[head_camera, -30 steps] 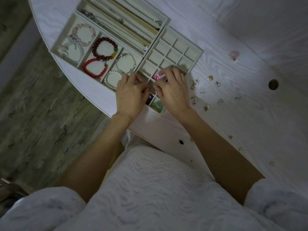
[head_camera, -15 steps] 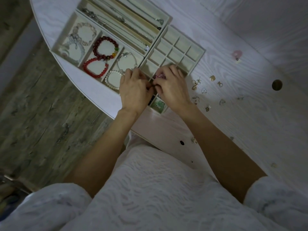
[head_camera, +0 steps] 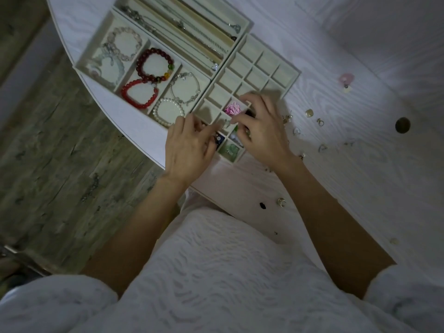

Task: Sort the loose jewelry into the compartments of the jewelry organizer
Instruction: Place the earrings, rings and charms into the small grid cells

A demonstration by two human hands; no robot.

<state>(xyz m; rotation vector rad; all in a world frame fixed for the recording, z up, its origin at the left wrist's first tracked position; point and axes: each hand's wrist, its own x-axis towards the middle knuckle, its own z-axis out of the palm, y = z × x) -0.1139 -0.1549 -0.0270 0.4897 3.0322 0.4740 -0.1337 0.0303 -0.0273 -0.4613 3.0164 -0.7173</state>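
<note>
Jewelry organizer [head_camera: 286,68] sits at the bench's [head_camera: 336,164] curved left edge, long axis running near-left to far-right. Pink flower piece [head_camera: 232,109] lies in one small compartment. Left hand [head_camera: 189,147] and right hand [head_camera: 264,131], fingers curled over the near compartments; whether they pinch anything, I cannot tell. Loose rings [head_camera: 310,113] scattered right; wood floor [head_camera: 48,164] below.

Dim room, white desk, worn plank floor.

From my feed I look down on a white desk [head_camera: 360,164] with a wavy wood-grain surface and a curved near edge; a round hole [head_camera: 402,125] is cut into it on the right. To the left, the floor [head_camera: 60,152] is grey-brown weathered planks with dark blotches. The light is low and cool, brightest over the desk's middle, fading toward the far right corner.
</note>
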